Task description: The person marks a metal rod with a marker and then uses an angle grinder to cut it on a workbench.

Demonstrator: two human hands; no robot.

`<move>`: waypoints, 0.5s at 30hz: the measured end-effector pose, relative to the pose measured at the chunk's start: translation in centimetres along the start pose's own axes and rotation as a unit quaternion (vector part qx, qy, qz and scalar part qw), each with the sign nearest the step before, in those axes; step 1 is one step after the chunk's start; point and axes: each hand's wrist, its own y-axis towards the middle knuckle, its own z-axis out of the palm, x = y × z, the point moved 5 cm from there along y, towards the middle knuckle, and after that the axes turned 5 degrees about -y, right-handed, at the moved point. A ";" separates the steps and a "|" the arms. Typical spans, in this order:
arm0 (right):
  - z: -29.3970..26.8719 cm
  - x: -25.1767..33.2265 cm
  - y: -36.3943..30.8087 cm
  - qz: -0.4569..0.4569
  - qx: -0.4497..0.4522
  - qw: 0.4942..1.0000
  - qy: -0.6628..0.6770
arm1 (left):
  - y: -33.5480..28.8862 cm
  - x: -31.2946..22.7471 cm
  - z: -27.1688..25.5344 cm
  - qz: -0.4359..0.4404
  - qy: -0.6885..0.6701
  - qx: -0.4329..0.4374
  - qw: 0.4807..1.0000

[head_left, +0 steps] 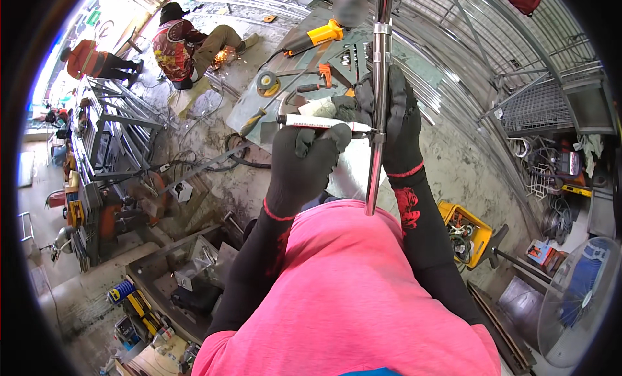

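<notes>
To your right is a yellow crate (484, 239) of jumbled items (461, 232); farther right, a round fan (583, 305). Ahead, to your left, a co-worker (173, 52) in a dark hat (172, 12) sits beside orange sparks (224, 55).

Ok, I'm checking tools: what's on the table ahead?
A yellow power tool and an orange tool lie on the table; anything behind the pipe and right hand is covered.
</notes>
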 end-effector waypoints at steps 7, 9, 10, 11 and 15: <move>0.6 0.8 0.2 -0.018 -0.005 0.999 -0.049 | -0.1 -0.9 0.9 -0.002 -0.026 0.008 1.000; 0.9 1.0 0.2 -0.018 -0.021 0.998 -0.055 | 0.0 -1.1 1.1 0.014 -0.032 0.000 0.999; 0.8 0.8 0.3 -0.010 -0.005 1.000 -0.029 | 0.0 -1.2 1.1 0.022 -0.034 -0.004 0.999; 0.4 0.5 0.5 -0.001 0.011 1.000 -0.003 | 0.0 -1.2 1.1 0.036 -0.005 0.001 0.999; 0.3 -0.2 0.5 -0.007 0.007 1.000 0.024 | 0.3 -0.8 1.1 0.066 0.080 0.017 0.994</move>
